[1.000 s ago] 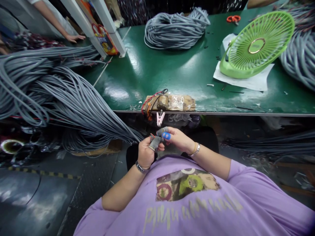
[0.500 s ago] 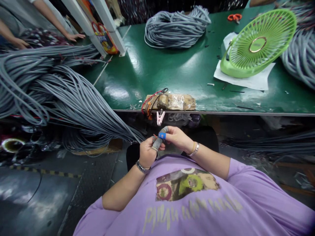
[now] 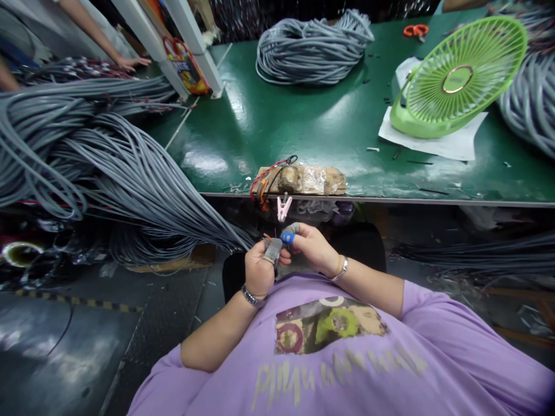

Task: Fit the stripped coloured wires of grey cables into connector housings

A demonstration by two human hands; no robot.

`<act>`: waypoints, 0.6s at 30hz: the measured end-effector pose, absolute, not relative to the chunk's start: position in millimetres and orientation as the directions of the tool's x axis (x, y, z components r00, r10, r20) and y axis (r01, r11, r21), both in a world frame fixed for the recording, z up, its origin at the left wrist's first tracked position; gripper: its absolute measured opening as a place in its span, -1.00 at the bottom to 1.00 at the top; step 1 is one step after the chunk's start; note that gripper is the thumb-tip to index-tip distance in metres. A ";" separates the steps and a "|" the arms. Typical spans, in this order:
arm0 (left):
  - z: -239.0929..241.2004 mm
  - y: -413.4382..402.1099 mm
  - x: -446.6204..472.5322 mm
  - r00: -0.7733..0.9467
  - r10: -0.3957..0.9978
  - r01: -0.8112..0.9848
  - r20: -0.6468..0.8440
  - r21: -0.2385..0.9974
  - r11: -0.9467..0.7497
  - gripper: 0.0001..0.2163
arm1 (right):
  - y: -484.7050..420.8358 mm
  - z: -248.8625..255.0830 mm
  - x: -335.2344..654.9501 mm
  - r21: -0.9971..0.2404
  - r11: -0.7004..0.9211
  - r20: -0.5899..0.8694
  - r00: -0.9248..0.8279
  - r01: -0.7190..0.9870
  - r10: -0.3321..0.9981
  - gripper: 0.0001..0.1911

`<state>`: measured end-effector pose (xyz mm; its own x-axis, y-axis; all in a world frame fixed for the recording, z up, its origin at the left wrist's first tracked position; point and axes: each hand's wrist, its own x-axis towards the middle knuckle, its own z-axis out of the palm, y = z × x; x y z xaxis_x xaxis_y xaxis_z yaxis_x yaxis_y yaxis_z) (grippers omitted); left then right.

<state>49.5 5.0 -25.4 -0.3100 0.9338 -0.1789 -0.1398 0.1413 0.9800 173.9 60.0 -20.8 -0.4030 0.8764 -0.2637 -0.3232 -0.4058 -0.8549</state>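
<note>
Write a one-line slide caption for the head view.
Left hand and right hand together at thin wires before a green table.

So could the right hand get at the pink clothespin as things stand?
Probably yes: the pink clothespin is by the table edge, just beyond the right hand, with nothing visible between, though that hand looks busy at thin wires.

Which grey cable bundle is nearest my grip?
The long cable bundle at left: its narrowed end reaches beside your left grip. The rear coil and the rightmost coil, beside the green fan, lie farther off.

2 hands; orange wire alongside
</note>
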 end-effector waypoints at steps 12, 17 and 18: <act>8.1 19.6 61.0 -0.279 0.930 -0.364 -0.241 0.922 0.130 -0.70 | 110.5 -17.5 173.6 -0.688 -0.574 -0.305 -0.541 -0.444 0.784 -0.46; 11.9 27.0 63.5 -0.236 0.938 -0.386 -0.253 0.911 0.148 -0.69 | 113.9 -14.4 160.9 -0.659 -0.543 -0.207 -0.567 -0.522 0.797 -0.46; 12.4 27.4 63.9 -0.232 0.939 -0.386 -0.255 0.910 0.152 -0.69 | 113.7 -13.9 159.5 -0.640 -0.550 -0.214 -0.564 -0.537 0.798 -0.47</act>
<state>63.9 27.4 12.4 -0.2321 0.9386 -0.2554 -0.3859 0.1522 0.9099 159.5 113.7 -13.9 -0.5636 0.7980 -0.2136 -0.5368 -0.5503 -0.6396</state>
